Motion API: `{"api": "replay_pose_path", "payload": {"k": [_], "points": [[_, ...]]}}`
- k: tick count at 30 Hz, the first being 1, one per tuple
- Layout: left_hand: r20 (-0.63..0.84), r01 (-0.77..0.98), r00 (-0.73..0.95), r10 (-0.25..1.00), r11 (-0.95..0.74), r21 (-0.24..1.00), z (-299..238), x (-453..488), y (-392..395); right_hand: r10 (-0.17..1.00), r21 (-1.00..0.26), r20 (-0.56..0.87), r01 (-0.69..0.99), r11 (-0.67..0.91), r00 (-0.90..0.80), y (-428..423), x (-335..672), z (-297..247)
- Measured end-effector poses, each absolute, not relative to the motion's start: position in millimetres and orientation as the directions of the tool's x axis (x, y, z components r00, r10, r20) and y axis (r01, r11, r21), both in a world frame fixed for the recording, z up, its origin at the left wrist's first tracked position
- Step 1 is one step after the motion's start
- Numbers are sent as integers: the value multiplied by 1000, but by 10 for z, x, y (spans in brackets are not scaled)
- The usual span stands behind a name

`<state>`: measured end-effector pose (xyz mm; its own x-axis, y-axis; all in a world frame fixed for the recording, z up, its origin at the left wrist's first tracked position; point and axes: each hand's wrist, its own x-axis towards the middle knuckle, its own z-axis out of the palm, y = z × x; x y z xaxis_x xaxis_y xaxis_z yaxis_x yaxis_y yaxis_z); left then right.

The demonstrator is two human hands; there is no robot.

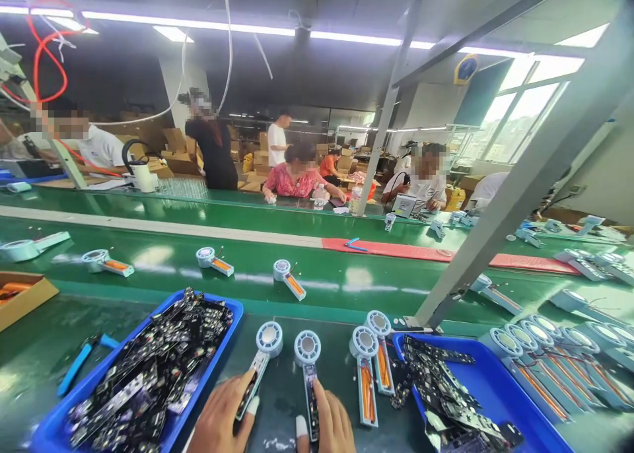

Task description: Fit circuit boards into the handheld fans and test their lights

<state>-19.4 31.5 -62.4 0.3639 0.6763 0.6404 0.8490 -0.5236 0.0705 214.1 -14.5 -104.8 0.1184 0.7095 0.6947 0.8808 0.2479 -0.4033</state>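
Observation:
My left hand (222,413) is closed around the handle of a light-blue handheld fan (269,338), its thumb wearing a white fingertip cover. A dark circuit board shows along that handle. Just to the right, my right hand (327,418) grips the handle of a second light-blue fan (308,348), thumb and fingers on either side. A dark circuit board (312,400) lies in this handle, partly covered by my fingers. Beside my right hand lie two more fans, one (366,383) in front of the other (384,364), with orange pieces in their open handles.
On my left stands a blue tray (235,321) heaped with circuit boards, with blue-handled pliers (76,368) beside it. A second blue tray (495,380) holds more boards. Several fans (520,347) crowd the right. Beyond runs a green conveyor (163,258) carrying fans. A metal post (475,261) rises at right.

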Motion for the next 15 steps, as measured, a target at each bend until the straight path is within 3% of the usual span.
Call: {"api": "replay_pose_path", "payload": {"k": [6, 15], "points": [[501, 873, 336, 797, -463, 152, -447, -61, 243, 789, -414, 607, 885, 213, 94, -236, 2149, -891], [603, 824, 395, 693, -558, 102, -656, -120, 360, 787, -385, 600, 914, 125, 145, -227, 2091, -775]]}}
